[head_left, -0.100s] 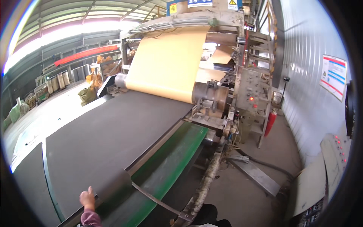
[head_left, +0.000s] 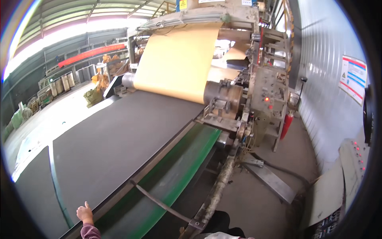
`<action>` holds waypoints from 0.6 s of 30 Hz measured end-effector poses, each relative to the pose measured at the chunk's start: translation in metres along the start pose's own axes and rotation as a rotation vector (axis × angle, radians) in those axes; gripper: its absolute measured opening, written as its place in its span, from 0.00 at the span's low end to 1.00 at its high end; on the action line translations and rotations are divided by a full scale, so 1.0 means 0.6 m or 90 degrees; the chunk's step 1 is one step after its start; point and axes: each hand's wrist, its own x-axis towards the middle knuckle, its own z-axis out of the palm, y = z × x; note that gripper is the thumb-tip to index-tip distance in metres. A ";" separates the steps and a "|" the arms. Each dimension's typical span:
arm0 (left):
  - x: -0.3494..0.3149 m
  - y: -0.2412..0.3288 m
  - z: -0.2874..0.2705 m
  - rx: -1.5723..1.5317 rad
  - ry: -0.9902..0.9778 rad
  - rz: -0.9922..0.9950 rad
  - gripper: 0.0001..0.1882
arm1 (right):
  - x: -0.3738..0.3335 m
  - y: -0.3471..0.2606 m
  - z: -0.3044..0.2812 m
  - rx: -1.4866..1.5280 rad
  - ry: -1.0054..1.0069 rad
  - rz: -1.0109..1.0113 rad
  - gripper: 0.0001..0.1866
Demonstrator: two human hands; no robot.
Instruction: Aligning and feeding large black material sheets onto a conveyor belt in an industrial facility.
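My left hand [head_left: 85,214], in a purple sleeve, is at the lower left by the near edge of a wide dark grey sheet [head_left: 119,131]. Its fingers are curled and the thumb stands up; whatever they may grip is hidden. Flat on a long bed, the sheet runs up to a roller under a tan web [head_left: 179,59]. Below its near edge lies a green belt [head_left: 191,151], crossed by a thin metal bar [head_left: 159,202]. My right hand is out of view.
A pale strip [head_left: 55,183] separates a second dark sheet [head_left: 34,191] at the left. The machine's control panel [head_left: 267,95] has lit red lamps. A red cylinder [head_left: 286,126], a metal plate [head_left: 274,185] on the floor and another panel [head_left: 352,163] stand or lie to the right.
The curled near corner of the dark sheet no longer shows over the green belt; the edge there now runs straight. My left hand has shifted slightly left. The view has moved a little.
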 end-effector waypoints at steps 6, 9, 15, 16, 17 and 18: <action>-0.015 0.045 -0.029 -0.141 -0.125 0.203 0.28 | -0.009 -0.007 -0.009 -0.003 -0.007 0.025 0.12; -0.033 0.129 -0.017 -0.125 -0.107 0.259 0.29 | -0.002 -0.010 -0.007 -0.007 -0.012 0.039 0.12; -0.069 0.307 -0.022 -0.117 -0.097 0.251 0.33 | -0.003 -0.015 0.001 -0.012 0.002 0.042 0.12; -0.072 0.328 -0.023 -0.112 -0.091 0.243 0.33 | -0.002 -0.016 0.004 -0.016 -0.003 0.042 0.12; -0.076 0.354 -0.017 -0.114 -0.095 0.242 0.33 | 0.000 -0.018 0.006 -0.019 0.001 0.041 0.12; -0.077 0.375 -0.016 -0.128 -0.101 0.242 0.33 | 0.002 -0.018 0.010 -0.025 0.000 0.040 0.12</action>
